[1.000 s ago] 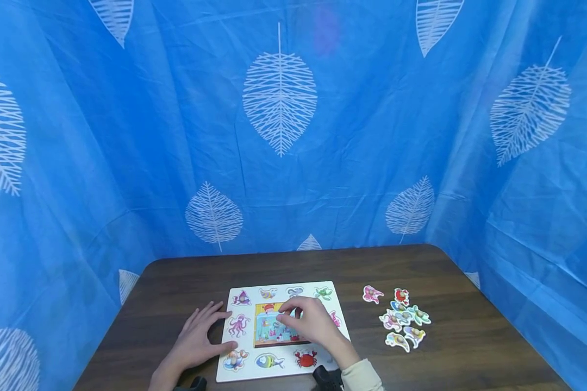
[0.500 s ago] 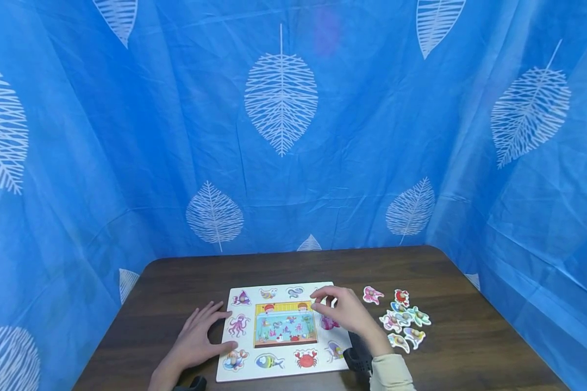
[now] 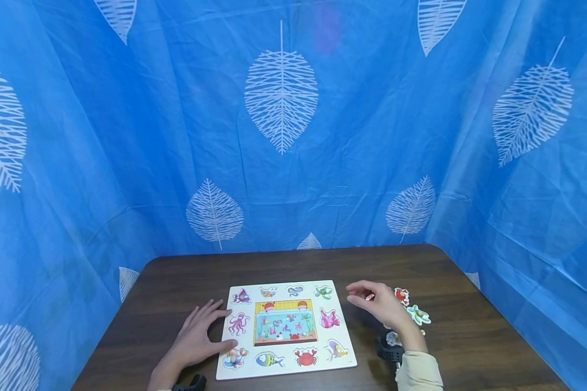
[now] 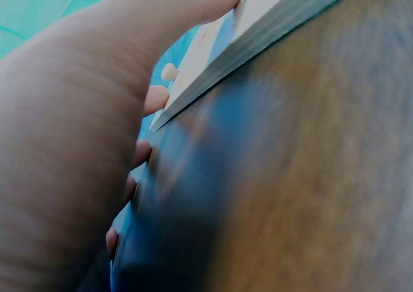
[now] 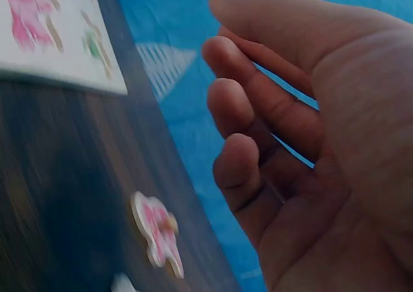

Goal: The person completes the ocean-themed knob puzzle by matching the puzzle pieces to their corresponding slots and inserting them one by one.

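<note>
The right hand has moved off the puzzle board toward the bench's right edge, its loosely bent fingers holding nothing near a pink piece. The left hand is spread out, touching the board's left side, between the bench's left and right edges.

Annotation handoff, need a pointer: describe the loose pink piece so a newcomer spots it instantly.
In the right wrist view, find the dark table, with the white board at top left. Below the board, left of the right hand, is a white-edged pink piece with a knob. Unlike the board's pink figure, it lies loose on the table.
</note>
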Action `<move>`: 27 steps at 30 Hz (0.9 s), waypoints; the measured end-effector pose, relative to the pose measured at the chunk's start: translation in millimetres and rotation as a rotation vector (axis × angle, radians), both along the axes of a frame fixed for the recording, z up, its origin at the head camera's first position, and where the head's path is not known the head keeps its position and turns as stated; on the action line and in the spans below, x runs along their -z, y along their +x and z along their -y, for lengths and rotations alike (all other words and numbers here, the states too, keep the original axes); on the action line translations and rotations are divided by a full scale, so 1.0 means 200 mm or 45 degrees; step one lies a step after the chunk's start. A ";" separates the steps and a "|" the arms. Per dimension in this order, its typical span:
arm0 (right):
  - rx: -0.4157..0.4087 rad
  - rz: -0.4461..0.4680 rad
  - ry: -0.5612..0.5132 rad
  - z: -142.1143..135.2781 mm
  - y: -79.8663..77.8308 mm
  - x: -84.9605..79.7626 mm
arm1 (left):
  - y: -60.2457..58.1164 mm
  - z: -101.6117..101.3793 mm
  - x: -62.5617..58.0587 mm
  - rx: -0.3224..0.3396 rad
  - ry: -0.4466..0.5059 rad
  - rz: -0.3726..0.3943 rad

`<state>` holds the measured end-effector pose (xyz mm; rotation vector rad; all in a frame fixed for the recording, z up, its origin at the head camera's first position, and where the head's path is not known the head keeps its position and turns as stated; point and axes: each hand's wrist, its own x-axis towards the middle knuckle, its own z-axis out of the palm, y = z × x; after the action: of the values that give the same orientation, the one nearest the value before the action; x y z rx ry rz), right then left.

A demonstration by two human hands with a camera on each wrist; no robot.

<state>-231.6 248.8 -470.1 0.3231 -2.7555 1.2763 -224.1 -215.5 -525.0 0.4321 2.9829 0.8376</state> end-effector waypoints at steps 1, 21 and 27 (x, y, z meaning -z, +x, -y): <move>0.017 0.007 0.006 -0.03 0.00 0.00 | 0.00 0.00 0.00 0.000 0.000 -0.002; 0.056 0.140 0.085 -0.34 0.11 0.06 | 0.00 0.00 0.00 -0.014 -0.024 0.007; 0.056 0.175 0.065 -0.38 0.13 0.07 | 0.00 -0.01 0.00 -0.014 -0.023 0.011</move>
<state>-206.5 323.9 -484.7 0.1837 -2.8955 1.2652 -224.5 -214.5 -524.4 0.4106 2.9856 0.8106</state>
